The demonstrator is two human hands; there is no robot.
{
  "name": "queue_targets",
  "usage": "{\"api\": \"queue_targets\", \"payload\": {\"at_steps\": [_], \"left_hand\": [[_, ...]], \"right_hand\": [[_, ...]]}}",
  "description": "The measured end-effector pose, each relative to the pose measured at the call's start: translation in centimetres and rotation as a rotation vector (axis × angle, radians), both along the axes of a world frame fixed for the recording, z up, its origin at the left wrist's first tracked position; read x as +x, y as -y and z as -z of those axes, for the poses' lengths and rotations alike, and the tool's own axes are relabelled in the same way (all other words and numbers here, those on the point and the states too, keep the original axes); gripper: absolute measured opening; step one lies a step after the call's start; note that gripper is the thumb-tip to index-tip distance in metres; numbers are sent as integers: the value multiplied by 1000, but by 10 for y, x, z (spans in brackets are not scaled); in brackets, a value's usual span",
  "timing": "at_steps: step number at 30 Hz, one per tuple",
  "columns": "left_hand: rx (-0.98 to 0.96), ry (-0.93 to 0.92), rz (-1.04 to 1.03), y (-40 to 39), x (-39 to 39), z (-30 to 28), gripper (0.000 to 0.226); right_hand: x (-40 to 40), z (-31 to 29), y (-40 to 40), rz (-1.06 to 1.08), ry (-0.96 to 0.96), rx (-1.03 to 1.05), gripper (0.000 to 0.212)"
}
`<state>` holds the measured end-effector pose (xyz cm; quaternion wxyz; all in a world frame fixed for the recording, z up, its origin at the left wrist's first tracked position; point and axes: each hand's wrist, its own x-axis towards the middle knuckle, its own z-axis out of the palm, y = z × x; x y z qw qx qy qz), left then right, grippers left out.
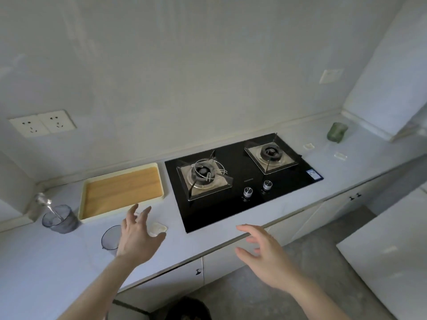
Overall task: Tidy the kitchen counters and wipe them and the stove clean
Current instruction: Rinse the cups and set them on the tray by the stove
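Note:
A pale counter (pixel 57 262) runs left to right with a black two-burner gas stove (pixel 240 199) set into it. Left of the stove lies a cream tray with a wood-coloured base (pixel 122 192). My left hand (pixel 136 236) hovers open over the counter in front of the tray, fingers spread, holding nothing. Under it stands a clear cup (pixel 111 237) and just right of it lies a small white piece (pixel 158 228). My right hand (pixel 263 252) is open and empty above the counter's front edge, before the stove.
A grey cup holding a metal utensil (pixel 61 219) stands at the far left beside a glass bottle (pixel 37 206). A green glass (pixel 337 132) and two small white pieces (pixel 309 146) (pixel 340 156) lie right of the stove. Cabinet doors run below the counter.

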<state>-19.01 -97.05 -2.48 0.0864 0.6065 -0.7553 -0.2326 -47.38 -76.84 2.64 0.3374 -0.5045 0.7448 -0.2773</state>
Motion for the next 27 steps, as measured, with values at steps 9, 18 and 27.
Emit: {"api": "queue_targets", "payload": {"at_steps": [9,18,27], "left_hand": [[-151,-260,411,-84,-181,-70,62],[-147,-342,490,-141,-342,-88,61],[-113,-239,603,-123,-449,-85,59]], "right_hand": [[-130,-9,-51,104,60,-80,47],[-282,-25,-113,162,48,-78,43],[-381,-9,-124,281,142,-132,46]]}}
